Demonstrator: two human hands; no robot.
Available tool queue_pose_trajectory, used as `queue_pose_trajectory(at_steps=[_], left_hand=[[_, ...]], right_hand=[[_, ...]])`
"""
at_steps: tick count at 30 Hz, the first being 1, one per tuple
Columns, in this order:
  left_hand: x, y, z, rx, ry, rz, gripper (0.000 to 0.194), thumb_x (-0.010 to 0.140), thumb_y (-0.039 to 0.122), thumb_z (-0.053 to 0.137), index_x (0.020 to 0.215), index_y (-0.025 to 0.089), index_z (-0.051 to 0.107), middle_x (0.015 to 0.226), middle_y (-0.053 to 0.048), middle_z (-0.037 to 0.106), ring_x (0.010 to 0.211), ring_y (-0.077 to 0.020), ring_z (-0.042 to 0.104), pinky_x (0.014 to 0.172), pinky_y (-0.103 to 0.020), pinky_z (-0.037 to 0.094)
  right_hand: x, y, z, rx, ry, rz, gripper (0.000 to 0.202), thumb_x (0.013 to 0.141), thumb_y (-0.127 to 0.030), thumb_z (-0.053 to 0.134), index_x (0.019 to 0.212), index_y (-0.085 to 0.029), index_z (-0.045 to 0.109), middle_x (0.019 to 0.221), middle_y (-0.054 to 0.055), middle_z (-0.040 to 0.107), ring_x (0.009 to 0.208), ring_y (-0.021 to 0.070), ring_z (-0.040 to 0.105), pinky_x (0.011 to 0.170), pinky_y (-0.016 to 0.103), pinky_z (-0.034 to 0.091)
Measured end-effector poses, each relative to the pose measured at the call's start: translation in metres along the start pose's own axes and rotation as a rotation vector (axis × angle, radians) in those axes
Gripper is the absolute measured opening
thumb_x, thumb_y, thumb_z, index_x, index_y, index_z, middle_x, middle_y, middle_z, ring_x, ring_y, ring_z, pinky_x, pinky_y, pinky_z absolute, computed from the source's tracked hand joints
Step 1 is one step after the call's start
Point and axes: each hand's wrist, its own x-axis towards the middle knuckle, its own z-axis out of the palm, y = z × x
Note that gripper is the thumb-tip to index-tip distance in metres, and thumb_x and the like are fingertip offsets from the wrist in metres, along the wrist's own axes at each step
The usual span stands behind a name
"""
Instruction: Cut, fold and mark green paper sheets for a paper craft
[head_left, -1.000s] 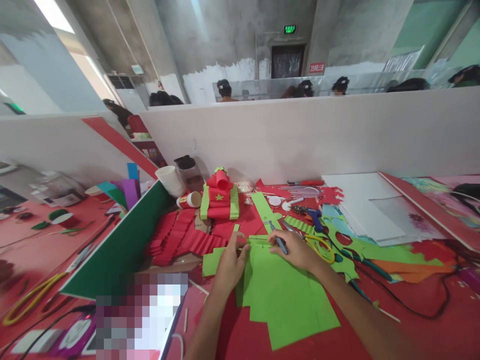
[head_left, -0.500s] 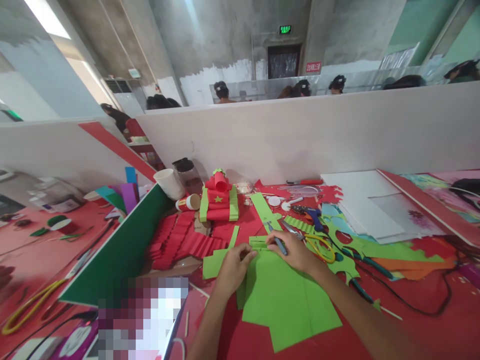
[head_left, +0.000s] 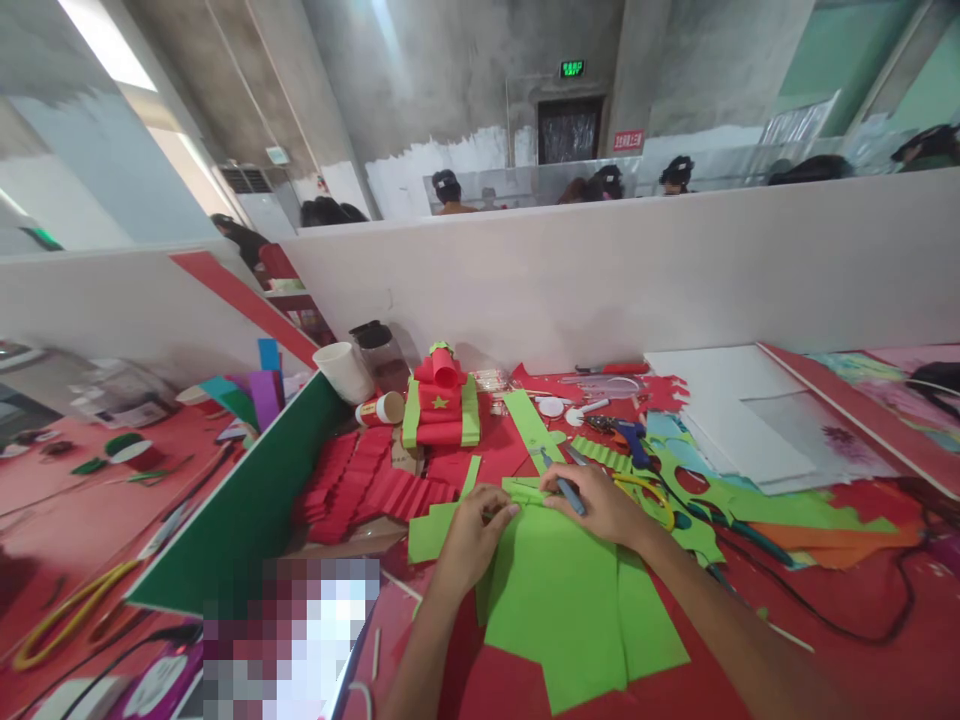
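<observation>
Sheets of green paper (head_left: 559,610) lie overlapping in front of me. At their top edge, my left hand (head_left: 480,525) is closed, with thumb and forefinger pinched at a narrow folded green paper strip (head_left: 531,497). My right hand (head_left: 596,505) faces it from the other side; a grey pen-shaped tool (head_left: 571,496) rests in its grip, and its fingertips touch the strip's other end. Whether the tool is a pen or a knife I cannot tell. Yellow-handled scissors (head_left: 651,492) lie just right of this hand, partly hidden behind it.
Behind stands a red and green paper model (head_left: 441,402) with a gold star. Pleated red paper (head_left: 349,490) lies to the left, near a green divider (head_left: 247,480) and a phone (head_left: 322,640). Green cut-outs (head_left: 694,485), a blue glue gun (head_left: 632,440) and white boards (head_left: 739,420) are at right.
The view has shifted slightly. My right hand has turned a little, with the grey tool tilting lower. Both hands stay at the top edge of the green paper.
</observation>
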Motion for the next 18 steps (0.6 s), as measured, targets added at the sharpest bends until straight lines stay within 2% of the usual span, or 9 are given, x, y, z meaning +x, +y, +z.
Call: queue_pose_trajectory(at_steps=[4,8,11,14,18], left_hand=[[0.0,-0.006,0.001,0.04,0.012,-0.012,0.027,0.087,0.04,0.052,0.074,0.017,0.059,0.079,-0.004,0.058,0.076,-0.0186,0.054,0.07,-0.029,0.042],[-0.003,-0.006,0.002,0.099,-0.067,-0.073,0.025,0.087,0.04,0.052,0.078,0.018,0.059,0.073,-0.002,0.061,0.069,-0.0181,0.055,0.064,-0.028,0.04],[-0.004,-0.005,0.003,0.158,-0.096,-0.101,0.02,0.085,0.038,0.055,0.083,0.018,0.059,0.076,-0.003,0.064,0.07,-0.0188,0.058,0.063,-0.028,0.04],[-0.004,-0.006,0.003,0.203,-0.084,-0.114,0.018,0.084,0.036,0.056,0.089,0.019,0.06,0.08,-0.004,0.067,0.072,-0.0194,0.061,0.064,-0.028,0.041],[-0.004,-0.008,0.003,0.243,-0.078,-0.097,0.014,0.083,0.031,0.058,0.091,0.02,0.059,0.083,-0.004,0.068,0.076,-0.0198,0.062,0.066,-0.028,0.042]], right_hand=[[-0.001,0.003,-0.01,-0.071,0.014,0.02,0.016,0.086,-0.033,0.063,0.096,-0.021,0.066,0.071,0.001,0.065,0.06,0.0148,0.055,0.058,0.024,0.038],[-0.002,0.012,-0.024,-0.158,0.052,0.051,0.011,0.087,-0.028,0.061,0.094,-0.022,0.065,0.065,-0.001,0.063,0.054,0.014,0.052,0.053,0.023,0.034],[-0.003,0.018,-0.035,-0.186,0.118,0.022,0.011,0.088,-0.026,0.059,0.097,-0.022,0.065,0.075,0.001,0.068,0.06,0.0151,0.058,0.058,0.024,0.039],[-0.004,0.02,-0.042,-0.169,0.253,-0.035,0.012,0.089,-0.025,0.058,0.098,-0.022,0.064,0.088,0.003,0.071,0.073,0.0172,0.065,0.068,0.025,0.045],[-0.008,0.017,-0.049,-0.178,0.566,-0.115,0.01,0.09,-0.028,0.058,0.096,-0.023,0.064,0.089,0.004,0.071,0.078,0.0183,0.067,0.073,0.027,0.049]])
